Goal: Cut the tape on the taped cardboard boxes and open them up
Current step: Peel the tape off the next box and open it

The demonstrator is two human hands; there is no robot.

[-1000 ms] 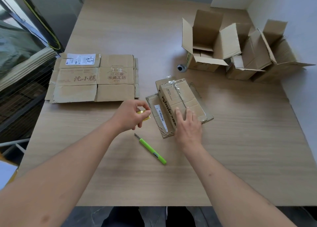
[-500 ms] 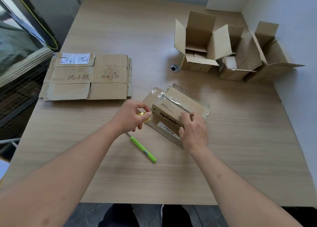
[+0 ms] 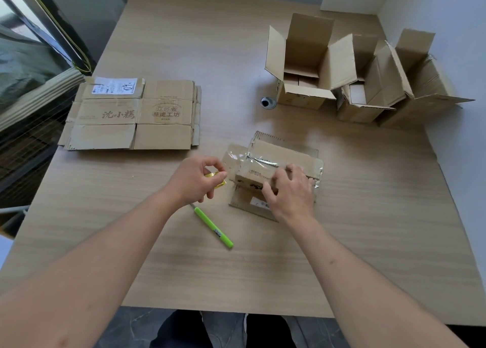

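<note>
Surface: a pale wood-grain table point(image 3: 263, 268) set against a white wall on the far and right sides, with a window frame along the left.
Taped box: a small cardboard box point(image 3: 276, 161) wrapped in shiny clear tape sits near the middle of the table, on top of a flat piece of cardboard point(image 3: 244, 203) that carries a small label.
Right hand: the right hand point(image 3: 289, 192) rests on the near side of the taped box, fingers curled over its top edge and gripping it.
Left hand: the left hand point(image 3: 197, 179) hovers just left of the box, thumb and fingertips pinching a small yellow object point(image 3: 217, 179); I cannot make out what it is.
Cutter: a green utility knife point(image 3: 213, 226) lies flat on the table, near the left wrist, touched by neither hand.
Flattened boxes: a stack of flattened cardboard point(image 3: 131, 116) with printed characters and a shipping label lies well apart to the left.
Opened boxes: three open boxes point(image 3: 315, 71) stand together at the far right, flaps up.
Small item: a round metal ring point(image 3: 268, 102) sits just beside the nearest open box.
</note>
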